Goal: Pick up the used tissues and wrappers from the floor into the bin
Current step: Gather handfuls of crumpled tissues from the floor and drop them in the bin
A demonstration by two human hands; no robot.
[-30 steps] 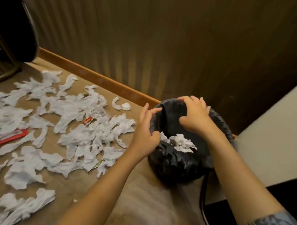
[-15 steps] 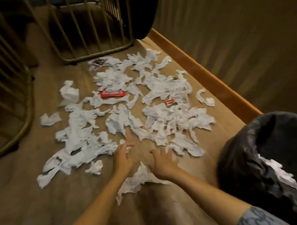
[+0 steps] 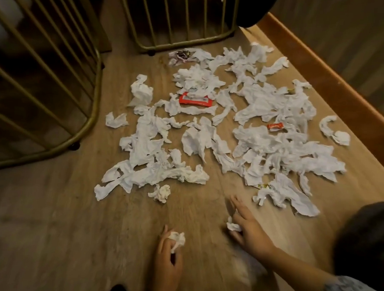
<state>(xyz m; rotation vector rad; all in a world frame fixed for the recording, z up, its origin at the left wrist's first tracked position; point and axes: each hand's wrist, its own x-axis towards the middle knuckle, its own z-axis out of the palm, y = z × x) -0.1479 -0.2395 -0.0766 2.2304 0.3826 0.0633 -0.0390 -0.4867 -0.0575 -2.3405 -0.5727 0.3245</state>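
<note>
Fingers of the left hand [image 3: 167,257] are curling round a crumpled tissue wad [image 3: 177,239] while the right hand [image 3: 250,230] is pinching a small tissue scrap [image 3: 232,226], with scattered tissues [image 3: 259,146] and a red wrapper [image 3: 196,99] lying on the floor [image 3: 62,227] beyond.

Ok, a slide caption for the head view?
Both hands, left and right, gather crumpled tissue beside a floor strewn with more.

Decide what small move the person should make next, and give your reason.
Probably carry both tissues to the bin at the right edge. The left hand already holds a crumpled tissue, and the right hand has a small piece under its fingers; many more remain on the floor.
</note>
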